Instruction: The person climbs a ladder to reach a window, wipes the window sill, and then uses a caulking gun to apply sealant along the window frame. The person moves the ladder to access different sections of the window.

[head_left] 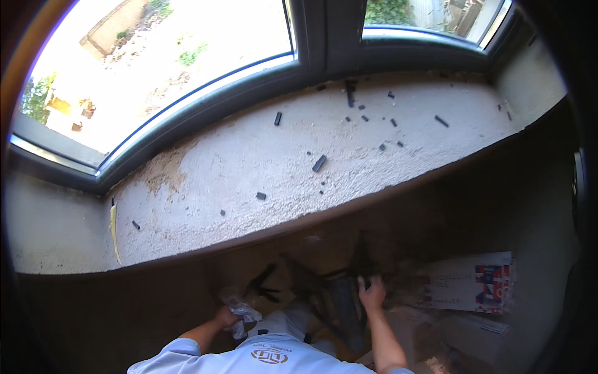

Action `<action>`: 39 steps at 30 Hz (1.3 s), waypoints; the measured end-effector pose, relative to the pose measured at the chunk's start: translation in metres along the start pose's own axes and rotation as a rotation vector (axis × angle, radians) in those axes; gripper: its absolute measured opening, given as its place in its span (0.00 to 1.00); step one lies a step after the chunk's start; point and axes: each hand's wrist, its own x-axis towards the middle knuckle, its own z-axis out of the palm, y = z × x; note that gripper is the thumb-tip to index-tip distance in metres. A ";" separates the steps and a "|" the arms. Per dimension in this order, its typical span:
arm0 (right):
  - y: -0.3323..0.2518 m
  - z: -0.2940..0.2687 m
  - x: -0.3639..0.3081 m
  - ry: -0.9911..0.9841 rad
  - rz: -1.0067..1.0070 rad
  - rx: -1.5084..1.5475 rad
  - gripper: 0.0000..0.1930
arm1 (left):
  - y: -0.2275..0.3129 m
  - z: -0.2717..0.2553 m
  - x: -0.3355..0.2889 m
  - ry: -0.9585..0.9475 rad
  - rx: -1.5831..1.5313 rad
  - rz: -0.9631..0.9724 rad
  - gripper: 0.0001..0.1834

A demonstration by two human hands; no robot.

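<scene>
My left hand (pixel 227 316) is closed on a crumpled clear plastic bag (pixel 244 310), low in front of my body. To the right, my right hand (pixel 372 292) has its thumb and fingers bent around something dark that I cannot make out in the shade. Beside that hand stands a dark frame with slanting legs (pixel 344 305), its details lost in shadow. Between the bag and the frame lies a black, branching object (pixel 264 283), perhaps a clamp or tool; its kind is unclear.
Above my hands runs a wide, rough window sill (pixel 218 168) strewn with several small black pieces (pixel 319 163). Dark window frames (pixel 327 47) rise behind it. A yellowish strip (pixel 113 230) hangs at its left end. At right are a printed white package (pixel 467 283) and cardboard boxes (pixel 414 333).
</scene>
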 end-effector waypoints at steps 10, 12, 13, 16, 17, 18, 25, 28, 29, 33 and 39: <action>-0.286 -0.252 0.204 0.624 -0.905 0.022 0.25 | 0.002 0.028 0.079 -0.142 0.071 0.057 0.35; -0.291 -0.252 0.205 0.633 -0.949 -0.062 0.28 | 0.001 0.034 0.085 -0.148 0.054 0.037 0.35; -0.291 -0.250 0.206 0.575 -0.917 -0.028 0.30 | 0.003 0.037 0.083 -0.139 0.033 0.020 0.35; -0.282 -0.250 0.208 0.458 -0.818 -0.125 0.30 | 0.015 0.036 0.073 -0.122 -0.006 -0.022 0.35; -0.280 -0.250 0.210 0.467 -0.832 -0.139 0.30 | 0.019 0.033 0.070 -0.114 -0.017 -0.033 0.35; -0.279 -0.251 0.211 0.464 -0.832 -0.149 0.30 | 0.023 0.031 0.065 -0.107 -0.029 -0.040 0.35; -0.281 -0.252 0.210 0.447 -0.857 -0.153 0.30 | 0.018 0.051 0.053 0.029 -0.166 -0.119 0.34; -0.276 -0.250 0.211 0.424 -0.840 -0.177 0.30 | 0.008 0.075 0.042 0.059 -0.418 -0.101 0.33; -0.274 -0.250 0.212 0.430 -0.840 -0.204 0.29 | 0.006 0.080 0.040 0.050 -0.465 -0.208 0.32; -0.271 -0.246 0.214 0.465 -0.860 -0.229 0.28 | 0.011 0.099 0.022 0.377 -0.871 -0.050 0.30; -0.270 -0.245 0.216 0.464 -0.880 -0.158 0.28 | 0.045 0.079 -0.012 0.506 -0.967 -0.079 0.32</action>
